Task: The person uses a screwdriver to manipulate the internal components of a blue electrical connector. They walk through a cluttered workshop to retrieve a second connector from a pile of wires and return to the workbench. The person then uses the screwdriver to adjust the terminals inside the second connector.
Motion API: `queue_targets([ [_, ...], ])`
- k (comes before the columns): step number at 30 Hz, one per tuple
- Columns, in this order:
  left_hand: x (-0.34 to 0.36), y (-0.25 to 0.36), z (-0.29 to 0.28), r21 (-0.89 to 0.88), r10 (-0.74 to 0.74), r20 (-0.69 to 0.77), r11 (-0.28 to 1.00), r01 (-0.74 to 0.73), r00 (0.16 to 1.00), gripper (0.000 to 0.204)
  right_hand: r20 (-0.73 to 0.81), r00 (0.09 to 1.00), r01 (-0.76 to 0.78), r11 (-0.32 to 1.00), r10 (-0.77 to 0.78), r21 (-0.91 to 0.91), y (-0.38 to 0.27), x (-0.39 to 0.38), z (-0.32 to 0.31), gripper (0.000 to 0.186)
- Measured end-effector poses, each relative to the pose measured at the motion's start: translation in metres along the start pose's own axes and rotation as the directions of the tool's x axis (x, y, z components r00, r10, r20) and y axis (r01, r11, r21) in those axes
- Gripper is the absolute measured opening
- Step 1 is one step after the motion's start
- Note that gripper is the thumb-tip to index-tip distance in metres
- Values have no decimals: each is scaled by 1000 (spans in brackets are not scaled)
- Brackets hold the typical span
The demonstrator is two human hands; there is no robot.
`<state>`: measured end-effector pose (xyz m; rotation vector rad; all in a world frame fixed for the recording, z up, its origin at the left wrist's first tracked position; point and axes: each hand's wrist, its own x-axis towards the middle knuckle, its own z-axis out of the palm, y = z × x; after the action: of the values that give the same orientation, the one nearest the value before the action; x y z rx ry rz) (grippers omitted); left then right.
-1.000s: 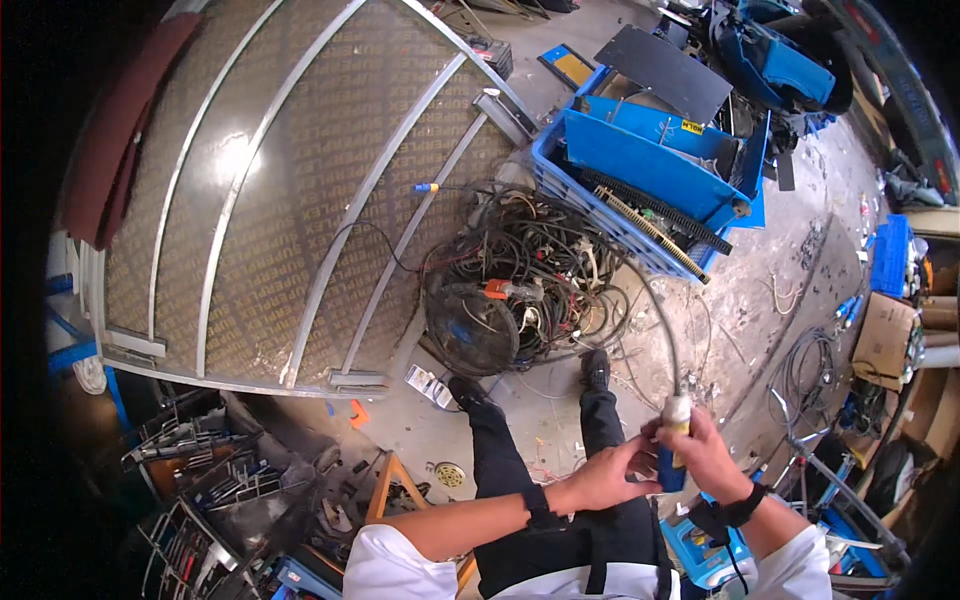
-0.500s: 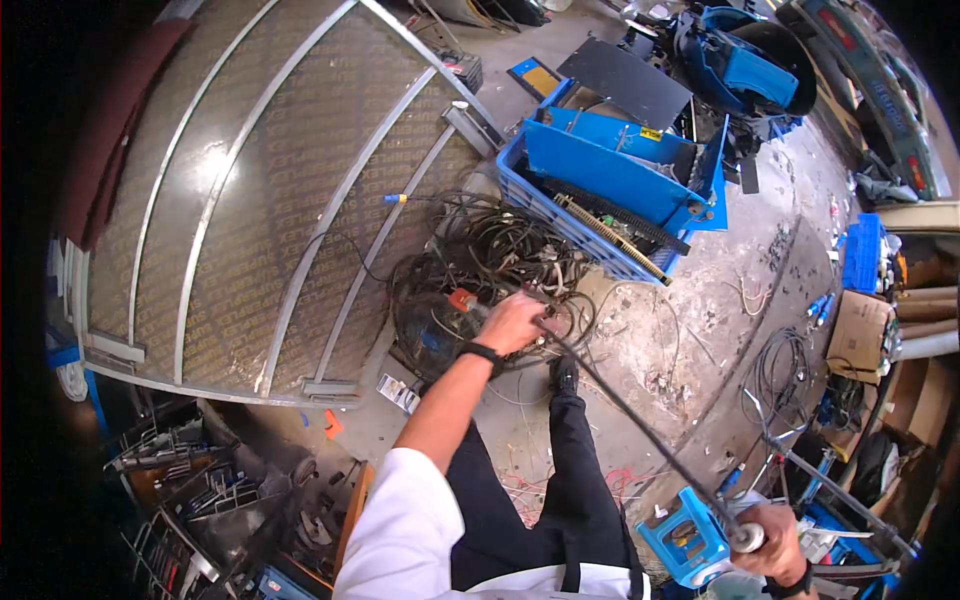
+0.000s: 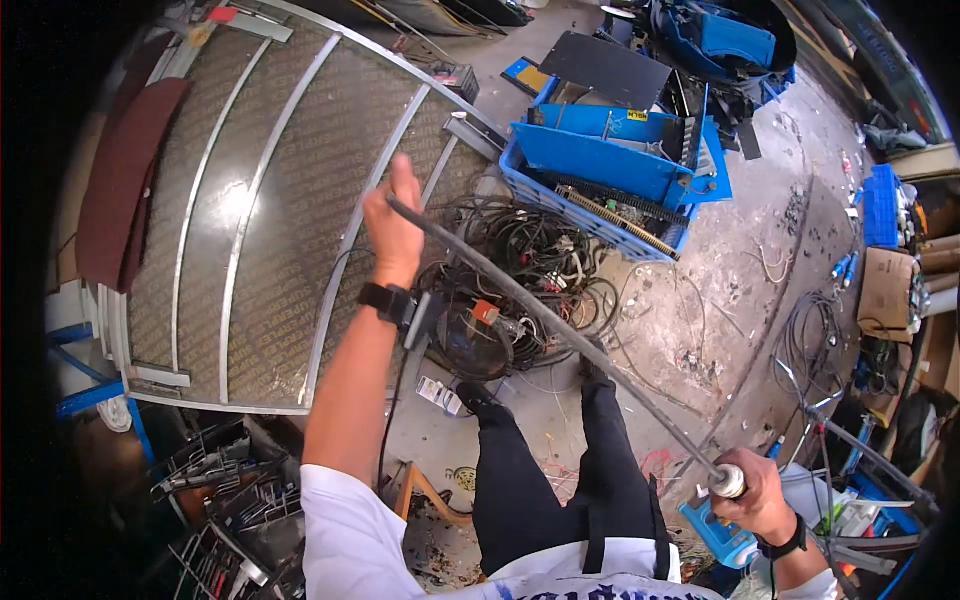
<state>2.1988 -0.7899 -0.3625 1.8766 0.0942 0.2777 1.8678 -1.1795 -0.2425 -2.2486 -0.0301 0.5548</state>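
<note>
A thick dark grey cable [image 3: 560, 325] stretches diagonally in front of me between both hands. Its upper left part is in my left hand [image 3: 396, 222], raised over the edge of the metal-framed board, fingers wrapped and thumb pointing up. At lower right my right hand [image 3: 758, 492] grips the cable's other end, beside a pale round fitting [image 3: 729, 482]. A thin dark cord hangs down past my left forearm. Next to my left wrist is a dark piece with a shiny edge, too blurred to name. Below the stretched cable lies a tangled heap of cables [image 3: 530, 245], with an orange piece [image 3: 486, 313] on it.
The large board with metal bars [image 3: 282, 215] is at the left. Beyond the heap stands a blue crate [image 3: 590, 222] of metal panels and parts. Metal scraps [image 3: 235, 500] fill the lower left. A coil of cable [image 3: 808, 335] and a cardboard box [image 3: 888, 292] are at the right.
My left hand has moved up and left, away from the cable heap, drawing the cable out longer. My right hand has risen slightly with its end. The view has shifted a little.
</note>
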Motion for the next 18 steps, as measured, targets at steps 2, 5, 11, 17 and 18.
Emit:
queue_targets([
  [2,10,55,-7,-108,26,-17,994,-27,1000,59,-45,999,8,999,-6,39,-7,-2,-6,27],
  [5,40,120,-20,-89,227,-53,969,-231,973,59,-105,994,5,998,2,66,-23,-4,-15,25],
  [11,45,201,-59,-97,297,-73,948,-303,952,58,-205,969,142,990,-139,1,-54,-18,-52,31],
  [17,75,366,-79,-287,353,-120,882,-373,928,51,-336,903,275,961,-268,-29,-93,-26,-93,31],
  [18,87,388,-91,-152,485,-136,852,-502,864,48,-334,914,253,967,-231,24,-96,-27,-100,33],
])
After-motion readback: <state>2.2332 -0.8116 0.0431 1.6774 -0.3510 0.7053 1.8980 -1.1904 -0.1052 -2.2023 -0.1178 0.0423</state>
